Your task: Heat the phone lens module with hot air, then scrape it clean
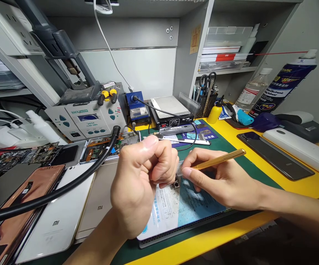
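My left hand (145,180) is curled into a fist above the left part of a blue and white printed board (195,209); its fingers hide whatever may be inside. To its right, my right hand (217,180) pinches a slim gold-coloured tool (221,159), whose upper end points up to the right. The tool's lower end is hidden by the fingers. Between the two hands a small dark square part (176,184) lies on the printed board, close under my left fingers.
A black hose (73,193) crosses over several phones at the left, one a white phone (57,217). Behind stand a hot air station (90,117) and a blue soldering unit (137,108). At the right are a dark phone (275,154) and a spray can (283,86).
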Motion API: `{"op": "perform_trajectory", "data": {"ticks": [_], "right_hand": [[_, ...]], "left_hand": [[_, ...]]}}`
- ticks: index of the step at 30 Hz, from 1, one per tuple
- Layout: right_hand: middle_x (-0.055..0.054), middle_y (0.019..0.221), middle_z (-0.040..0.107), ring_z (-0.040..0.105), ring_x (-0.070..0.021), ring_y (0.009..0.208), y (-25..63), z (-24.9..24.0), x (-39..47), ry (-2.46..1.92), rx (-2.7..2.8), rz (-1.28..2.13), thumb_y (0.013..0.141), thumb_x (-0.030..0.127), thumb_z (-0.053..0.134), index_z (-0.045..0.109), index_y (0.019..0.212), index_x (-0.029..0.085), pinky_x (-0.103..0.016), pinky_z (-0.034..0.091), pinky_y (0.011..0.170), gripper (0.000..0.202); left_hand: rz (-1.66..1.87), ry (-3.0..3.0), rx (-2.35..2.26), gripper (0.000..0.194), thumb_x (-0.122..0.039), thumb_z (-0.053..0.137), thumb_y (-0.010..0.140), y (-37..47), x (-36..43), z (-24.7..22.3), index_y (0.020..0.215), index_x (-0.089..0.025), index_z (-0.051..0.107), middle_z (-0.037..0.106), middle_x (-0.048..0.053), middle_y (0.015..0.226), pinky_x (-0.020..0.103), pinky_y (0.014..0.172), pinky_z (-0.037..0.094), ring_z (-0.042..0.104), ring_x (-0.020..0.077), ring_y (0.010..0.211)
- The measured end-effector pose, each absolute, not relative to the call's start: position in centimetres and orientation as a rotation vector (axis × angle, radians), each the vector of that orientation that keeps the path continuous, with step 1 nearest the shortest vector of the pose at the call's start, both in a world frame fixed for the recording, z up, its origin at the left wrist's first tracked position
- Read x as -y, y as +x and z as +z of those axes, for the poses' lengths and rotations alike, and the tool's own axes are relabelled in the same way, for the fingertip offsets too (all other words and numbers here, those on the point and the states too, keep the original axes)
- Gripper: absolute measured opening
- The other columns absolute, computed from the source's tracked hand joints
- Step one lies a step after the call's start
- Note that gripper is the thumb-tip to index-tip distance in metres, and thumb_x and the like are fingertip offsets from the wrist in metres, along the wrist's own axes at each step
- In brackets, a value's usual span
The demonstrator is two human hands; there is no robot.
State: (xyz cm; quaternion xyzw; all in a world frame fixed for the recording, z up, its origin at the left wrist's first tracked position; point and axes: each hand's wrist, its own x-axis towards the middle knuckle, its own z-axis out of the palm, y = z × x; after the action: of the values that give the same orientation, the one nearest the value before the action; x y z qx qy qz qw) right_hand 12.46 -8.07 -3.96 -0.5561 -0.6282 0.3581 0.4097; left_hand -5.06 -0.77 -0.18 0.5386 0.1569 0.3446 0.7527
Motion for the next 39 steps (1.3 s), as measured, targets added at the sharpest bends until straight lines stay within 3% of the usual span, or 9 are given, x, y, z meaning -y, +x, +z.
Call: {"op": "perform_trajectory", "data": {"ticks": [7, 14, 39], "right_hand": [[0.003, 0.063, 0.052, 0.045, -0.013, 0.054, 12.37, -3.58, 8.14, -1.399, 1.596, 0.918, 0.1, 0.032, 0.061, 0.061, 0.089, 0.019, -0.026, 0.035, 0.047, 0.017], [0.002, 0.063, 0.054, 0.047, -0.0134, 0.054, 12.42, -3.64, 8.15, -1.382, 1.597, 0.944, 0.101, 0.034, 0.061, 0.061, 0.088, 0.019, -0.027, 0.036, 0.048, 0.02], [0.001, 0.064, 0.061, 0.052, -0.0123, 0.054, 12.93, -4.04, 8.3, -1.338, 1.555, 0.974, 0.1, 0.03, 0.065, 0.065, 0.088, 0.019, -0.024, 0.041, 0.05, 0.016]], "left_hand": [[0.766, 1.172, -0.341, 0.05, -0.039, 0.032, 0.097, -5.25, 0.83, -0.25, 0.05, -0.021, 0.029, 0.023, -0.001, 0.049, 0.034, 0.053, 0.026, 0.023, 0.015, 0.051], [0.752, 1.187, -0.337, 0.059, -0.053, 0.046, 0.097, -5.18, 0.79, -0.06, 0.05, -0.021, 0.029, 0.022, -0.002, 0.048, 0.034, 0.053, 0.024, 0.023, 0.014, 0.05], [0.751, 1.187, -0.353, 0.066, -0.063, 0.04, 0.099, -5.21, 0.83, -0.05, 0.05, -0.021, 0.028, 0.022, -0.001, 0.048, 0.035, 0.053, 0.024, 0.023, 0.014, 0.05]]}}
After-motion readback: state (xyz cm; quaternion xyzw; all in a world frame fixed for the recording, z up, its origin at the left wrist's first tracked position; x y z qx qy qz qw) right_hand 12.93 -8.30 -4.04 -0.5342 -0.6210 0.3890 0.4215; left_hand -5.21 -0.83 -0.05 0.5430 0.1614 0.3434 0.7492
